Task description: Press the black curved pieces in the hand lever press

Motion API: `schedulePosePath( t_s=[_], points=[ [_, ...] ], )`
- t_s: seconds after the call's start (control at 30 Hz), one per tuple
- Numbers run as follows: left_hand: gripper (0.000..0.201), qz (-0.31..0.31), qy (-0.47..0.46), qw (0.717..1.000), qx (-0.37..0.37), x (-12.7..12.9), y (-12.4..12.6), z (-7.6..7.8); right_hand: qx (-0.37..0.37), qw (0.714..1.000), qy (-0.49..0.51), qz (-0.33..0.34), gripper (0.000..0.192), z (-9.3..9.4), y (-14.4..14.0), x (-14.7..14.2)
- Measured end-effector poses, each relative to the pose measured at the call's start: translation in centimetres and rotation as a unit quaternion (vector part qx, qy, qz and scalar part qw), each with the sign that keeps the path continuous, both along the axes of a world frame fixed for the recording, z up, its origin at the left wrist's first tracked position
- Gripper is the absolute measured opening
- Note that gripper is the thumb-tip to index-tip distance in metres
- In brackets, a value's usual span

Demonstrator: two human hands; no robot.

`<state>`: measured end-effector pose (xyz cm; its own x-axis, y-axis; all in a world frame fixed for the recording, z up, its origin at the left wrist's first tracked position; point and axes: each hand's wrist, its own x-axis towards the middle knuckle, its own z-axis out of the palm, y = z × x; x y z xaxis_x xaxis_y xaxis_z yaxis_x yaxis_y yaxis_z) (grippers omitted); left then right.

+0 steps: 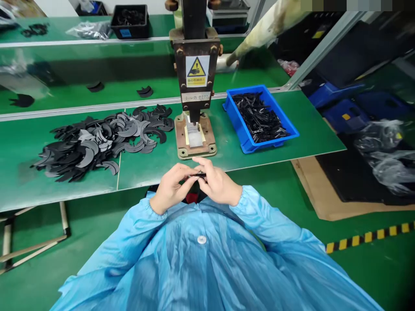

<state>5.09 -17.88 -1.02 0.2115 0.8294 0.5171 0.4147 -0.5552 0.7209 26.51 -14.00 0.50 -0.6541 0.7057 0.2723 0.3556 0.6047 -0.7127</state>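
Surface: green workbench (227, 147) running left to right, its near edge just beyond the hands; a second green shelf lies farther back.
Far left: black bin (129, 20) and a clear bag (89, 30) on the far shelf, well apart from the hands.
Left pile: dark curved flat pieces (103, 140) heaped on the bench, spreading from the left side almost to the press base.
Centre: small press (196, 77) with a yellow warning label, upright; its base plate (195, 137) sits just beyond the fingertips.
Left hand (170, 188): fingers curled narrow, pinching the left end of a small black part (200, 175).
Small black part: held between both hands above the bench's near edge; long axis roughly left to right, lying nearly level. Its exact shape is too hidden to tell.
Right hand (217, 183): fingers bent close, gripping the part's right end, touching the left hand's fingertips.
Right: blue bin (246, 138) of thin black strips, on the bench just right of the press.
Open room: bare green bench between pile and press base, and near the bin's right side.
Near: blue sleeves (201, 259) of a smock fill the foreground.
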Motion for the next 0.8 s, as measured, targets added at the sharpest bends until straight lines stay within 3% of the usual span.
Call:
schedulePosePath(
  t_s=[0.3,0.47,0.63,0.73,0.8],
  points=[
    [0.016,0.032,-0.031,0.999,-0.01,-0.8,-0.4,-0.5,-0.036,0.996,0.056,-0.057,0.015,-0.3,0.2,0.8],
    [0.019,0.028,-0.029,0.999,-0.008,-1.0,-0.5,-0.9,-0.03,0.996,0.06,-0.056,0.013,-0.5,0.5,0.8],
    [0.026,0.019,-0.01,1.0,0.02,-1.2,-0.4,-0.4,-0.004,0.996,0.063,-0.058,0.01,-0.7,0.8,0.4],
    [0.019,0.009,0.018,0.999,0.033,-2.0,1.3,0.1,0.036,0.995,0.073,-0.066,0.014,0.2,1.9,0.7],
    [0.012,0.051,0.026,0.998,0.037,-2.9,3.6,0.0,0.076,0.989,0.094,-0.087,0.019,1.9,3.5,1.5]
  ],
)
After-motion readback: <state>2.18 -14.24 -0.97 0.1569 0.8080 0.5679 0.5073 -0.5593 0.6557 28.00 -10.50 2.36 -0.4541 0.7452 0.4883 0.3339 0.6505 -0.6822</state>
